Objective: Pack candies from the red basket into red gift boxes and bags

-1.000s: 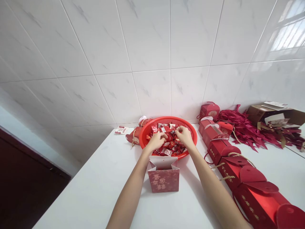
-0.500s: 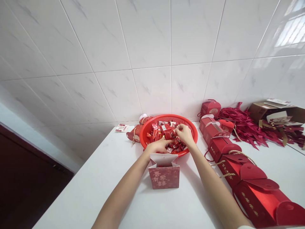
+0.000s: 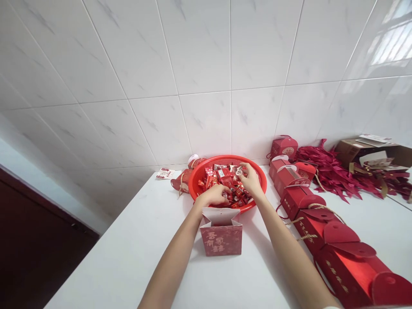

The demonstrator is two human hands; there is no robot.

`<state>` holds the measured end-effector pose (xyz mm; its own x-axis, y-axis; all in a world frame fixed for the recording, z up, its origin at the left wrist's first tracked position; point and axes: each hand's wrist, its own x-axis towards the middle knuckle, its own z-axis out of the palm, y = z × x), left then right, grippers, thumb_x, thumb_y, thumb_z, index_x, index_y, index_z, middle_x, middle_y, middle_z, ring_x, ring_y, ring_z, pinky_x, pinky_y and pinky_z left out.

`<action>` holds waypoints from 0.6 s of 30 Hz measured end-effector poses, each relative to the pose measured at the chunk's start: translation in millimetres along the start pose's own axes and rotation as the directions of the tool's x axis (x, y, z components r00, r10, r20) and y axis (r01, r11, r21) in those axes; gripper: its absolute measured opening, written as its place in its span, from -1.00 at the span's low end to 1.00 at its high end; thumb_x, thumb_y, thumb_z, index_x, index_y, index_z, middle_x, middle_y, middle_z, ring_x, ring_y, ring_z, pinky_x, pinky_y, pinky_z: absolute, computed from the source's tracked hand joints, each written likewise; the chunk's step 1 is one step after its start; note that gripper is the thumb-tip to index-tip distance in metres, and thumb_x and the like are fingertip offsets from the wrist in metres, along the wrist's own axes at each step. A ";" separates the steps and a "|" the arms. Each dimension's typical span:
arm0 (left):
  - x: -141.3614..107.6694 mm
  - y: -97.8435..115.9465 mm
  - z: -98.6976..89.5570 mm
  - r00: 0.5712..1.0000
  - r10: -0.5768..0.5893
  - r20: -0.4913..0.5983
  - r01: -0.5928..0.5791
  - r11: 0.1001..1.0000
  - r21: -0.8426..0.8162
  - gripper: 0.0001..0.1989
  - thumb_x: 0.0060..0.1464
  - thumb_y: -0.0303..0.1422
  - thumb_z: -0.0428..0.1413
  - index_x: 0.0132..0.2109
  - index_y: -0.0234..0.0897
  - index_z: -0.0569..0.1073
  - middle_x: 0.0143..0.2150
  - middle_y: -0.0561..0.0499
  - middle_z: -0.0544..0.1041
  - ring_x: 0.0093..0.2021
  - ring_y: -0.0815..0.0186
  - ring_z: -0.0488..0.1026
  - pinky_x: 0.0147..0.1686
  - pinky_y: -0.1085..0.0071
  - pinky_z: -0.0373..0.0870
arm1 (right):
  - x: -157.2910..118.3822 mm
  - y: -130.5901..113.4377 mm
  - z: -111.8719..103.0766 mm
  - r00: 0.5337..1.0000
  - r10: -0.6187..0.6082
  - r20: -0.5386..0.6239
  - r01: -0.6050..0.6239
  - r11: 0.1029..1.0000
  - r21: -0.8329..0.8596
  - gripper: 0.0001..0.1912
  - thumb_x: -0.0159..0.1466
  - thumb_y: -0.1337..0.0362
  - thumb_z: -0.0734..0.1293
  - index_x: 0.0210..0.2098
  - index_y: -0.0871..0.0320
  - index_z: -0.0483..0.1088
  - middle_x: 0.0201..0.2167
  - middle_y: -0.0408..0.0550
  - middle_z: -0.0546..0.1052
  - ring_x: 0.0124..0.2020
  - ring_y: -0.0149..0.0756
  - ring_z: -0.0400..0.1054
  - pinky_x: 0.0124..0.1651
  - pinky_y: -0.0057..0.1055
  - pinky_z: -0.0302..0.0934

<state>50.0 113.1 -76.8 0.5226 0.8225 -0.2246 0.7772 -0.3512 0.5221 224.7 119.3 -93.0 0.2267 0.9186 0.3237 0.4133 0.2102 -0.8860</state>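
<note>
A red plastic colander (image 3: 262,182) holds many small wrapped candies (image 3: 222,174), mostly red. My right hand (image 3: 251,179) reaches in from the right, thumb and fingers closed on a white-and-red wrapped candy (image 3: 239,171). Over the near left part of the colander, my left hand (image 3: 214,195) has its fingers curled on a red wrapped candy (image 3: 225,195), partly hidden by them. Between my forearms a red paper gift bag (image 3: 222,240) with pale lettering stands upright, its top open; little of its inside shows.
Red gift boxes (image 3: 334,231) with cord handles line the right side. Behind them lie a heap of dark red ribbons (image 3: 331,171) and an open cardboard box (image 3: 347,150). Small printed cards (image 3: 165,173) and a red pouch (image 3: 183,180) sit left of the colander, near the tiled wall (image 3: 206,124).
My left hand has drawn its spread fingers in and curled them on a candy. The right hand now has a white-and-red candy at its fingertips. The gift bag stays put.
</note>
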 end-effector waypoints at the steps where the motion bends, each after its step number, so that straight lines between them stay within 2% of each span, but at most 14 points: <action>1: 0.6 -0.5 0.1 0.999 0.012 -0.033 -0.013 1.000 -0.020 -0.55 -0.04 -0.50 0.16 0.04 -0.21 0.57 0.02 -0.06 0.61 0.01 0.13 0.53 -0.02 0.39 0.42 | 0.4 0.7 0.4 1.000 0.004 -0.007 -0.004 1.000 0.025 -0.51 0.13 0.46 0.21 0.05 0.08 0.36 -0.17 -0.05 0.57 -0.13 -0.22 0.46 -0.07 -0.30 0.31; 5: 2.2 -1.2 0.0 0.974 0.069 -0.214 -0.090 0.992 -0.088 -0.44 0.03 -0.60 0.06 0.19 -0.22 0.47 0.20 -0.07 0.50 0.21 0.16 0.42 0.21 0.35 0.29 | 1.6 -0.4 1.0 1.000 0.011 0.008 -0.012 0.995 0.098 -0.54 0.14 0.47 0.24 0.03 0.10 0.37 -0.09 0.01 0.57 -0.01 -0.19 0.46 -0.02 -0.28 0.33; 8: 0.3 0.5 -1.3 0.942 0.071 -0.327 -0.121 0.984 -0.135 -0.38 0.03 -0.59 0.08 0.26 -0.20 0.38 0.26 -0.04 0.44 0.25 0.17 0.38 0.25 0.35 0.26 | 2.2 -2.4 0.9 1.000 0.001 0.003 -0.001 0.993 0.121 -0.57 0.13 0.48 0.25 -0.02 0.13 0.39 -0.06 0.02 0.57 -0.01 -0.20 0.46 -0.01 -0.29 0.34; 11: -1.9 3.3 -3.5 0.922 0.060 -0.381 -0.131 0.978 -0.164 -0.40 0.02 -0.57 0.12 0.23 -0.17 0.41 0.23 0.01 0.47 0.25 0.17 0.38 0.25 0.36 0.27 | 2.6 -3.2 1.3 1.000 0.015 -0.004 -0.015 0.991 0.137 -0.61 0.10 0.47 0.26 -0.07 0.14 0.40 -0.07 0.03 0.57 -0.01 -0.20 0.46 -0.02 -0.30 0.35; 15: -3.1 4.2 -5.5 0.897 0.084 -0.434 -0.195 0.956 -0.219 -0.47 0.00 -0.56 0.16 0.15 -0.20 0.46 0.23 -0.02 0.47 0.23 0.18 0.40 0.26 0.35 0.26 | 2.0 -6.5 -0.3 0.999 0.053 -0.008 -0.051 0.985 0.165 -0.69 0.08 0.38 0.27 -0.15 0.17 0.42 -0.14 0.04 0.59 -0.10 -0.18 0.48 -0.10 -0.30 0.37; 18: -4.2 1.6 -5.7 0.869 0.065 -0.491 -0.239 0.923 -0.301 -0.54 0.02 -0.51 0.18 0.11 -0.24 0.46 0.19 -0.06 0.50 0.17 0.19 0.44 0.20 0.34 0.32 | -1.0 -15.5 -4.8 0.990 0.098 0.103 -0.122 0.957 0.265 -0.74 0.08 0.31 0.28 -0.21 0.18 0.42 -0.27 0.02 0.59 -0.24 -0.21 0.49 -0.22 -0.34 0.37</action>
<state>47.0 111.6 -70.3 0.3322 0.9116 0.2423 0.4874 -0.3858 0.7833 222.4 113.6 -78.0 0.1744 0.9642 0.1997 0.1341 0.1776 -0.9749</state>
